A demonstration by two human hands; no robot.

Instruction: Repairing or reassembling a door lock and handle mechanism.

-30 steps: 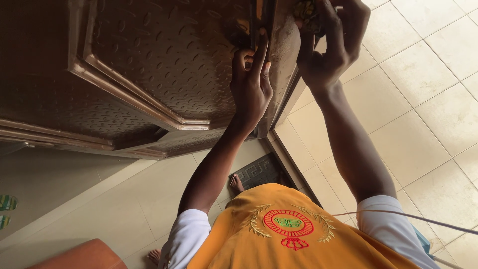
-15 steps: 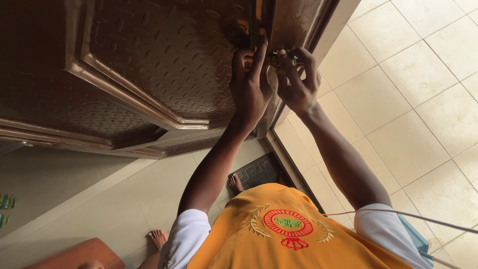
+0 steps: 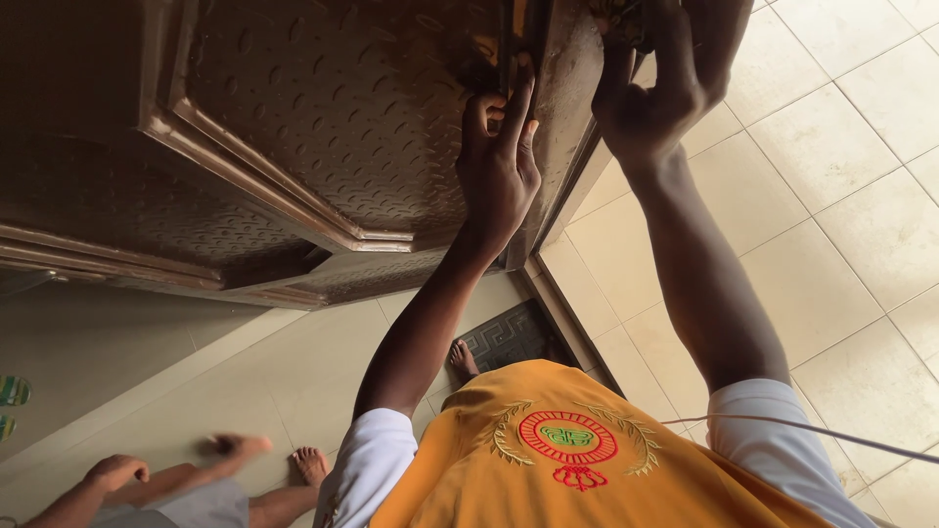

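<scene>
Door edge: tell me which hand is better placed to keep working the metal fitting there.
Probably the left hand: its fingers already rest on the metal fitting at the edge of the brown embossed door. The right hand is raised beyond the door edge, gripping something small I cannot identify.

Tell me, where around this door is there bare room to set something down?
The cream floor tiles right of the embossed brown metal door lie bare. Pale floor below the door is open down to another person's bare feet. It is crowded at the door's edge, where the left hand and right hand work.
</scene>
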